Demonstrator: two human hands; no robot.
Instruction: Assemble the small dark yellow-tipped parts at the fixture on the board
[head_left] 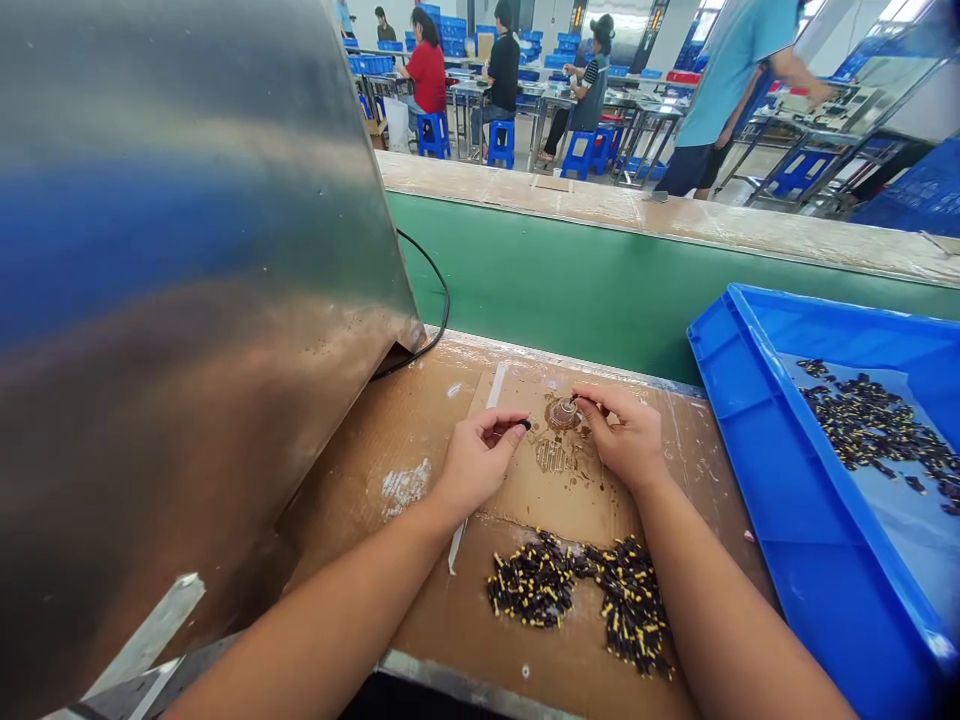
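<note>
My left hand (484,455) pinches a small black part (526,425) between thumb and forefinger, above the cardboard. My right hand (626,430) is closed in a pinch on a small dark piece (575,398), too small to name, at the rim of a little round clear dish (564,413). Brown wet-looking stains (555,455) mark the cardboard sheet (525,500) around the dish. Nearer to me, between my forearms, lie two joined piles of small black parts with yellow tips (532,580).
At right stands a blue crate (757,420) holding more black-and-yellow parts (877,420) on a pale sheet. A large metal housing (187,250) fills the left, with a black cable (446,290) behind it. A green belt (540,260) runs beyond the bench; several people work farther back.
</note>
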